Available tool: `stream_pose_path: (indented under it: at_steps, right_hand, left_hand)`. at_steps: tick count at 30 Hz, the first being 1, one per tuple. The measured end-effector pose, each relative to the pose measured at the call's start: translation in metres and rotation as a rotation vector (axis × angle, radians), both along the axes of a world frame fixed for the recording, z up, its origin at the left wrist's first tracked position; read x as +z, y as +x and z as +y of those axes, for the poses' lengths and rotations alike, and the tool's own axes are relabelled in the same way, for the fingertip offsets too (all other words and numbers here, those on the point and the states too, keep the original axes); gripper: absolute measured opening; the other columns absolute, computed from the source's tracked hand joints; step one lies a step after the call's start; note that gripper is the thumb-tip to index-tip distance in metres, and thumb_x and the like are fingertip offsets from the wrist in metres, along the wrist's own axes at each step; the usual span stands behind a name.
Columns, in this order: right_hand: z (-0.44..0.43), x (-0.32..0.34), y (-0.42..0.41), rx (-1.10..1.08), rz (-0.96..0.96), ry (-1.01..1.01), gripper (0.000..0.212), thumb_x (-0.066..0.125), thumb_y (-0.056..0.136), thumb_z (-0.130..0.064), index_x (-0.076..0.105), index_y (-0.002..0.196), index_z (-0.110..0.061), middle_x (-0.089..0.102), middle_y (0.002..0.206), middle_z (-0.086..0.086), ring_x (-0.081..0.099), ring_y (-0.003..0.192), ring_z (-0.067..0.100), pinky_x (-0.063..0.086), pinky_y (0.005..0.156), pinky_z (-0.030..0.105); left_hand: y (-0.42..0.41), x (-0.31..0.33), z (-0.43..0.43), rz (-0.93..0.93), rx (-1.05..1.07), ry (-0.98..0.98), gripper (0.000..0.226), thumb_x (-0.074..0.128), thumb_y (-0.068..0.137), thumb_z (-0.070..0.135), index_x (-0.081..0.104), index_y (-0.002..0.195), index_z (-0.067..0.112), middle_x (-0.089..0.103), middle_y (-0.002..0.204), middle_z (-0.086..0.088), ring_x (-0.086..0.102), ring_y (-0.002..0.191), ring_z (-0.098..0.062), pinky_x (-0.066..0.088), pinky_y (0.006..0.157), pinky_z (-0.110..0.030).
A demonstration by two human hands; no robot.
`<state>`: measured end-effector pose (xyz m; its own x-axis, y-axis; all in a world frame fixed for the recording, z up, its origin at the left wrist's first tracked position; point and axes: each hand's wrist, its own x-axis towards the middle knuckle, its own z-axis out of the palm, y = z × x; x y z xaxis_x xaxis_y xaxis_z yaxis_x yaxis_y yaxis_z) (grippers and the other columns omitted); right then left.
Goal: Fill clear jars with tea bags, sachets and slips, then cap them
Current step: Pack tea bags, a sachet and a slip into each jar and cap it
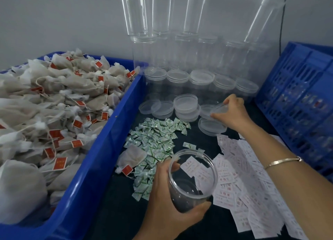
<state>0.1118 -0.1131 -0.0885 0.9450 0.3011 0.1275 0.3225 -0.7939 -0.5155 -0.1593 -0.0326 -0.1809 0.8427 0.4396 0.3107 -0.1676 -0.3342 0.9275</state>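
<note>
Right of the blue tub (108,131) heaped with tea bags (54,95), tall empty jars (260,21) are standing stacked, with the farthest one leaning. A knock from the reaching arm would likely be toppling them. The open jar (192,178), just right of the tub's near end, is looking empty, so capping it now would be sealing nothing inside. The left hand (167,203) is wrapping curled fingers and thumb round that jar. The right hand (232,111), farther right of the tub, is pinching a clear lid (219,110) by its rim among loose lids.
</note>
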Motion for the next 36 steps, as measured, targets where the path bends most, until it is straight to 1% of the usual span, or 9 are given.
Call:
stream_pose_path:
  at_steps: [5,11,16,19,21,24,28,31,36]
  right_hand:
    - [0.022,-0.014,0.019,-0.04,0.0,0.182,0.069,0.075,0.086,-0.042,0.04,0.136,-0.008,0.035,0.144,0.017,0.047,0.117,0.028,0.036,0.087,0.032]
    - [0.03,-0.04,0.044,-0.099,0.166,0.025,0.109,0.069,0.082,-0.064,0.013,0.156,-0.007,0.024,0.159,0.022,0.029,0.145,0.04,0.029,0.114,0.06]
    - [0.024,-0.032,0.024,-0.136,0.09,0.037,0.122,0.063,0.078,-0.074,-0.007,0.159,-0.014,0.004,0.166,0.017,0.006,0.154,0.033,0.011,0.121,0.06]
    - [0.005,-0.029,-0.02,0.028,0.011,0.263,0.12,0.062,0.075,-0.077,-0.006,0.159,-0.025,0.007,0.168,0.005,0.011,0.153,0.023,0.015,0.121,0.049]
    - [-0.001,-0.026,-0.061,0.233,0.158,0.45,0.125,0.062,0.061,-0.09,-0.006,0.156,-0.044,0.011,0.166,-0.014,0.016,0.15,0.007,0.019,0.121,0.041]
    - [-0.02,-0.031,-0.112,0.415,0.471,0.779,0.151,0.081,0.027,-0.086,0.014,0.154,-0.04,0.033,0.159,-0.012,0.038,0.142,0.005,0.034,0.116,0.035]
    - [-0.036,-0.056,-0.164,0.672,0.398,0.699,0.112,0.089,0.065,-0.048,0.019,0.152,-0.05,0.045,0.149,-0.023,0.043,0.138,0.0,0.039,0.113,0.026]
    - [-0.042,-0.066,-0.186,0.672,0.333,0.767,0.108,0.091,0.062,-0.055,0.028,0.15,-0.047,0.05,0.147,-0.013,0.046,0.138,0.01,0.038,0.113,0.024]
    - [-0.034,-0.072,-0.199,0.576,0.194,0.838,0.074,0.085,0.07,-0.035,0.05,0.134,-0.027,0.061,0.129,-0.01,0.056,0.127,0.014,0.044,0.107,0.025]
  left_hand:
    - [0.003,0.007,-0.002,-0.014,-0.016,-0.039,0.086,0.088,0.046,0.034,0.044,0.119,0.044,0.057,0.117,0.017,0.06,0.107,0.0,0.049,0.08,-0.009]
    - [0.007,0.007,-0.004,0.038,-0.013,-0.122,0.085,0.082,0.037,0.039,0.046,0.114,0.04,0.057,0.109,0.023,0.063,0.097,-0.004,0.053,0.081,-0.02]
    - [0.006,0.009,-0.003,0.012,-0.013,-0.091,0.083,0.085,0.039,0.037,0.042,0.106,0.064,0.055,0.111,0.024,0.064,0.1,-0.007,0.054,0.082,-0.026]
    - [0.006,0.008,-0.004,-0.03,-0.032,-0.052,0.086,0.088,0.044,0.029,0.044,0.112,0.058,0.056,0.115,0.022,0.065,0.099,-0.005,0.055,0.075,-0.019]
    - [0.005,0.008,-0.002,-0.054,-0.041,-0.042,0.086,0.089,0.047,0.028,0.045,0.118,0.052,0.057,0.116,0.02,0.065,0.099,-0.003,0.055,0.074,-0.015]
    - [0.004,0.006,-0.001,-0.071,-0.048,-0.032,0.087,0.09,0.055,0.033,0.044,0.128,0.038,0.056,0.121,0.014,0.061,0.11,-0.006,0.053,0.081,-0.017]
    - [0.002,-0.001,0.002,-0.068,-0.044,-0.05,0.091,0.089,0.058,0.034,0.041,0.135,0.035,0.054,0.127,0.009,0.055,0.121,-0.016,0.05,0.091,-0.024]
    - [-0.001,0.0,0.001,-0.059,-0.075,-0.079,0.091,0.087,0.056,0.021,0.042,0.131,0.044,0.054,0.126,0.018,0.054,0.12,-0.002,0.045,0.087,-0.008]
    - [-0.01,0.027,0.003,0.13,-0.166,-0.082,0.091,0.087,0.059,0.01,0.037,0.126,0.046,0.053,0.117,0.037,0.05,0.115,0.012,0.041,0.083,0.0]
